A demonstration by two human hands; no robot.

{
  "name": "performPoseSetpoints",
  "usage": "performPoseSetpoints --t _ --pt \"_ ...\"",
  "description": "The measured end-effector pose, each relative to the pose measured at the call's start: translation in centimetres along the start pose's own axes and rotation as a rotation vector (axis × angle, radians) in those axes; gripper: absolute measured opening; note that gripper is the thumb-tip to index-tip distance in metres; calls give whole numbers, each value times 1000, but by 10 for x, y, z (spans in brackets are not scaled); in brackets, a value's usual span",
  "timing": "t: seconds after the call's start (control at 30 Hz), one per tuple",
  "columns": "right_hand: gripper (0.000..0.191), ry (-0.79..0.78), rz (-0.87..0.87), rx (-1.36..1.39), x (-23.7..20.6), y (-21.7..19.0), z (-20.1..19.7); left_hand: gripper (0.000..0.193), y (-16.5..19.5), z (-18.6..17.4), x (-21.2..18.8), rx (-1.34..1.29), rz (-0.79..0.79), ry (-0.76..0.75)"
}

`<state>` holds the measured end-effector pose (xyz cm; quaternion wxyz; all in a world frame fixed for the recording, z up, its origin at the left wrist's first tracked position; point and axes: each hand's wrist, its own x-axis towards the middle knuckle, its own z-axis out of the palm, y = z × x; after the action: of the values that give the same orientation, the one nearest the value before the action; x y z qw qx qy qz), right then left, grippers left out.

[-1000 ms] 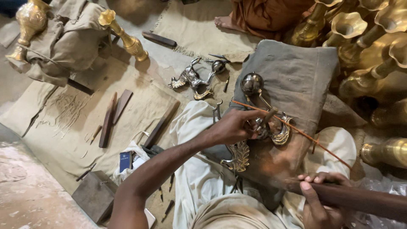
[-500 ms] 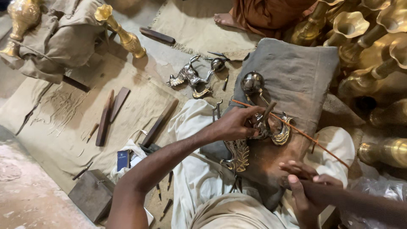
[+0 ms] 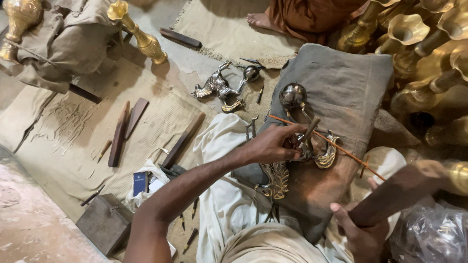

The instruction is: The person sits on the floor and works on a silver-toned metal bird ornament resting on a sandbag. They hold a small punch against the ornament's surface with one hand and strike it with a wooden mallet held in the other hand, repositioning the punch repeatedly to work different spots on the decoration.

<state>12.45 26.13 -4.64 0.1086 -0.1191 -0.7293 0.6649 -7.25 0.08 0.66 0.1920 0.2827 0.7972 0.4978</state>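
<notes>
Left hand (image 3: 273, 145) closed on small tool (image 3: 308, 132), pressing metal figure (image 3: 312, 146) on grey cushion (image 3: 341, 92), same spot as before. Right hand (image 3: 363, 234) now lower, below cushion, gripping dark handle (image 3: 399, 192); stick (image 3: 331, 146) lies across figure.

Soft even daylight, slight edge blur perhaps.

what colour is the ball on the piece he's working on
Shiny silver ball, seen in the head view, above the left hand.

Left hand (image 3: 273, 145) pinched, arm extended; right hand (image 3: 360, 233) curled near lap.
</notes>
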Motion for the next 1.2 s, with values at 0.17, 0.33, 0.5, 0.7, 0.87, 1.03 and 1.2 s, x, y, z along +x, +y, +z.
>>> performPoseSetpoints --t 0.17,0.33,0.5,0.7,0.87,1.03,1.2 --pt "52 23 226 -132 -6 6 9 71 -4 1 2 13 4 -8" --pt "59 -23 257 -263 -2 -8 15 71 -2 0 1 11 19 -26" --pt "53 -40 240 -276 1 -18 18 69 3 -2 -1 -25 16 -42" --pt "53 -29 318 -297 1 -13 18 70 4 -2 -3 -6 7 -31" --pt "48 -47 238 -278 1 -9 16 72 4 -2 -3 -34 5 -36" --pt "46 -70 183 -260 0 -8 16 72 5 -2 -5 -40 -8 -42" --pt "47 -65 218 -286 1 -8 16 72 7 -3 -5 -45 -31 -53"
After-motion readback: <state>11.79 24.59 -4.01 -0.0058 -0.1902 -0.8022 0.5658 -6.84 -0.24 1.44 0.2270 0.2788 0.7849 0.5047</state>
